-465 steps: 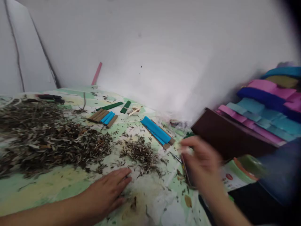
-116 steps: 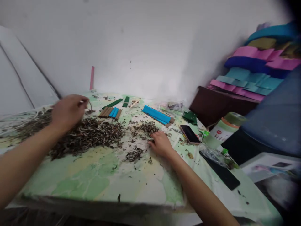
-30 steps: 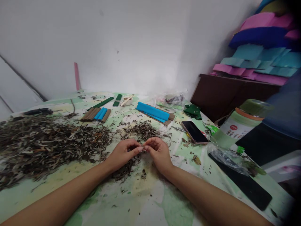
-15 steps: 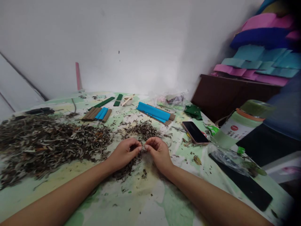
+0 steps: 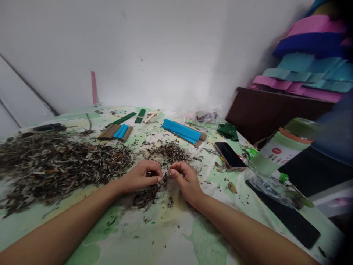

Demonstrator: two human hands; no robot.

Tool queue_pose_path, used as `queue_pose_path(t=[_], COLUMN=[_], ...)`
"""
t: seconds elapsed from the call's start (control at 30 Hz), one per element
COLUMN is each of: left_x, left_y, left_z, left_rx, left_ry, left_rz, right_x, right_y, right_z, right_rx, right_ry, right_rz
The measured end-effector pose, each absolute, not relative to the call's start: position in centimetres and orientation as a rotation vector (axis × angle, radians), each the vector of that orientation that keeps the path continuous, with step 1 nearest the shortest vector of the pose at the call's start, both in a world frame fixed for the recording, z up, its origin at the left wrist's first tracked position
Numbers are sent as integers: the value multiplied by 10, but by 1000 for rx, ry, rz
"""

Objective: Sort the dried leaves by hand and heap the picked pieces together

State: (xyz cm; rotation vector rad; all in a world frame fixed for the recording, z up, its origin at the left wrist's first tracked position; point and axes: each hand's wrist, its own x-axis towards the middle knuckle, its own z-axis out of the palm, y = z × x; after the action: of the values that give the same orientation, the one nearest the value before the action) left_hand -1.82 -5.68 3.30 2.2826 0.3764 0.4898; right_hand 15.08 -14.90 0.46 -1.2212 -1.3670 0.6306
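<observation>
Head view: the left hand [image 5: 145,176] and right hand [image 5: 188,182] stand just apart at the centre of the frame, thumb and fingers of each curled into a near-pinch. Whether either grasps anything cannot be told; any piece between the tips is too small to make out. On the patterned tablecloth [image 5: 157,239] lie a large heap of dried leaves [image 5: 66,158] at the left, a smaller pile [image 5: 171,151] at the centre just above the hands, and a loose clump [image 5: 146,198] below the left hand. The leaves appear brittle, so a light fingertip pinch, one piece at a time, is judged soundest. The left forearm [image 5: 68,222] is best held clear of the heap, lest the lots mix. The blue sheet [image 5: 182,131], above centre, is best kept free of crumbs
</observation>
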Motion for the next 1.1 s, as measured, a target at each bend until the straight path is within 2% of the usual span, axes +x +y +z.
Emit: queue_pose_path(t=[0.13,0.23,0.47,0.7,1.1], left_x=[-20,-18,-9,-9,-9], left_y=[-58,-61,-62,-60,-60], left_z=[36,34,22,15,23], left_rx=[2259,2262,2338,2388,2293], left_ry=[366,409,641,572,714], left_rz=[524,574,645,611,707], right_x=[153,153,153,152,155], right_y=[-149,-148,-147,-147,-145], right_z=[5,2,1,3,3], right_rx=[-1448,-1596,-1561,-1490,-1448], right_ry=[-1579,-1747,-1758,-1663,-1598], right_rz=[337,261,278,314,333])
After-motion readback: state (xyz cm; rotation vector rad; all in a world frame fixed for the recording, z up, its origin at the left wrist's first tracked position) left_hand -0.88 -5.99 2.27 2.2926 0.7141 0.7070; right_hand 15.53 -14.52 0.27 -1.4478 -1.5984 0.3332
